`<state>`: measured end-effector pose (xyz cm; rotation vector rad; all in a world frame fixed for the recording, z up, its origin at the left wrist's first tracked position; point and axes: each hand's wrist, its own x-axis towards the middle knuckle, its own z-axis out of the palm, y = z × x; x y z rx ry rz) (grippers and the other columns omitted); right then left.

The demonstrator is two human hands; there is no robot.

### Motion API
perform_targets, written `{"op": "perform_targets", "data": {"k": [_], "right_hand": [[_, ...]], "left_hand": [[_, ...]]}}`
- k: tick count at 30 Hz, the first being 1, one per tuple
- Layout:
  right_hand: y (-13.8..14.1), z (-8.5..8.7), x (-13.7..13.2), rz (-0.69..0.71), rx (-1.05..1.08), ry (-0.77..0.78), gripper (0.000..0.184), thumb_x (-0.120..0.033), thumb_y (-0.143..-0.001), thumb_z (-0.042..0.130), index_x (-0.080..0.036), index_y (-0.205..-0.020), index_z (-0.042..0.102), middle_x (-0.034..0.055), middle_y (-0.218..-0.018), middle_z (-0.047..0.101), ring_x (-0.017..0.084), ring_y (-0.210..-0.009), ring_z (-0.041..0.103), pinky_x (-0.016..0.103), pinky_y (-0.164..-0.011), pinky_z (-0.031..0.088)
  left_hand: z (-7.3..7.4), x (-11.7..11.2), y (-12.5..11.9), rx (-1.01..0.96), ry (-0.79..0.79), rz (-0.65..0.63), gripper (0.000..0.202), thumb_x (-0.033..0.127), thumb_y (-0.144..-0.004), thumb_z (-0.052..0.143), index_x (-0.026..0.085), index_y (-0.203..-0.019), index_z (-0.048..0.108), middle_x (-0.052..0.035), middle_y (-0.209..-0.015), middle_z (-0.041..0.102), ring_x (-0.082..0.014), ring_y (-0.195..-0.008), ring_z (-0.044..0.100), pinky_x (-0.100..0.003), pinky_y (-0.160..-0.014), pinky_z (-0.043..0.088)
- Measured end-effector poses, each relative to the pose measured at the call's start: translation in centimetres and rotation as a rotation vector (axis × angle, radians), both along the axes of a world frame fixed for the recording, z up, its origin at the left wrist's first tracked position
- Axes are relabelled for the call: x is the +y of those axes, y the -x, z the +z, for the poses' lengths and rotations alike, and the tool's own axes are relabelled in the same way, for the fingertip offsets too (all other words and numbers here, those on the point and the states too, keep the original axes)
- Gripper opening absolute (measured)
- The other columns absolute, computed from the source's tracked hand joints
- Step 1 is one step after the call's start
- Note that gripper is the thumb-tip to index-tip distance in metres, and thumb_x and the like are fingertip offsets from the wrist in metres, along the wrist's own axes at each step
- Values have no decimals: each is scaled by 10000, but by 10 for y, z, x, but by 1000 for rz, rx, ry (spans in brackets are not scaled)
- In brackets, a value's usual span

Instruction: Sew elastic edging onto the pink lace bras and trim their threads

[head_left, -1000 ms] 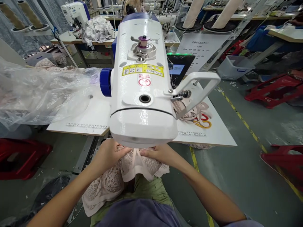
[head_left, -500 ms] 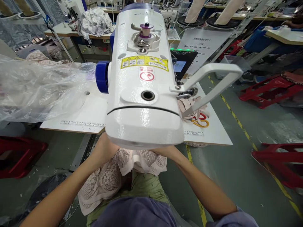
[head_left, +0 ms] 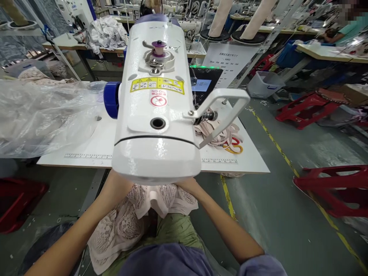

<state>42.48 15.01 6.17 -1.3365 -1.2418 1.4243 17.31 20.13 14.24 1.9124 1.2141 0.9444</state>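
A white sewing machine head (head_left: 156, 153) fills the middle of the view and hides the needle area. Just under its front end are my left hand (head_left: 119, 186) and my right hand (head_left: 186, 184); the fingers of both are out of sight behind the machine. Between the hands, a pale pink lace bra (head_left: 166, 195) hangs at the table's front edge, and each hand is at one side of it. More lace with moulded cups (head_left: 126, 226) drapes over my lap on the left; whether it is a separate bra I cannot tell.
A clear plastic bag (head_left: 48, 119) covers the table's left side. On the right lie pink straps (head_left: 208, 132) and scissors with red and yellow handles (head_left: 237, 147). Behind them stands a control screen (head_left: 202, 85). Red stools (head_left: 336, 188) stand on the floor; another person (head_left: 352, 28) sits far right.
The view has shifted, so the machine sits further left in it and more of the straps shows. My hands stay under the machine head beside the bra, with little visible movement.
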Motion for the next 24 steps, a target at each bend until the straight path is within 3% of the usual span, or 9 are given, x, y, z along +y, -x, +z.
{"op": "perform_targets", "data": {"k": [3, 6, 7, 10, 12, 18, 21, 24], "right_hand": [[15, -42, -17, -44, 473, 170, 736, -757, -583, 763, -245, -1097, 643, 113, -1195, 672, 336, -1196, 563, 454, -1000, 468], [29, -70, -38, 10, 686, 315, 788, -859, -559, 684, -223, -1025, 677, 152, -1109, 717, 396, -1216, 571, 486, -932, 517], [31, -75, -44, 11, 702, 344, 744, -809, -552, 737, -214, -996, 687, 155, -1066, 732, 406, -1197, 590, 488, -913, 527], [31, -85, -56, -39, 749, 405, 620, -470, -488, 928, -204, -995, 690, 131, -1004, 758, 378, -1124, 651, 477, -917, 533], [27, -88, -58, -92, 758, 412, 607, -365, -504, 927, -203, -1036, 683, 118, -999, 766, 344, -1087, 679, 469, -932, 533], [6, -81, -58, -205, 786, 438, 504, -385, -605, 870, -184, -1031, 692, 110, -952, 783, 324, -1019, 717, 466, -936, 544], [-11, -73, -58, -249, 810, 471, 407, -347, -611, 870, -176, -940, 702, 89, -859, 787, 314, -947, 738, 462, -920, 552], [-33, -57, -59, -300, 793, 399, 357, -375, -679, 835, -205, -966, 707, 56, -857, 787, 270, -899, 746, 420, -908, 558]], "left_hand": [[-3, 0, 0, 52, 4, -15, 446, 496, -873, 573, 253, -570, 354, 27, -481, 307, -160, -524, 350, -294, -511, 314], [-4, -1, -3, 156, 27, -30, 394, 409, -851, 588, 246, -583, 350, 33, -490, 298, -150, -519, 318, -287, -505, 273], [-4, -2, -4, 190, 36, -33, 384, 378, -847, 583, 244, -583, 339, 34, -494, 292, -147, -516, 307, -286, -504, 259], [-6, -5, -4, 260, 46, -41, 365, 291, -829, 568, 237, -578, 309, 33, -507, 283, -143, -508, 301, -286, -508, 233], [-8, -6, -5, 293, 49, -38, 359, 246, -817, 563, 236, -577, 296, 37, -510, 266, -137, -495, 297, -285, -508, 219], [-10, -7, -6, 356, 90, -40, 394, 201, -825, 540, 238, -588, 228, 58, -497, 211, -117, -463, 255, -272, -495, 202], [-5, -10, 0, 360, 75, -35, 238, 218, -871, 515, 230, -654, 418, 37, -547, 374, -133, -491, 346, -260, -481, 249], [2, -24, 7, 360, -6, 9, 89, 262, -925, 521, 207, -939, 589, -47, -834, 623, -174, -683, 556, -250, -536, 395]]}}
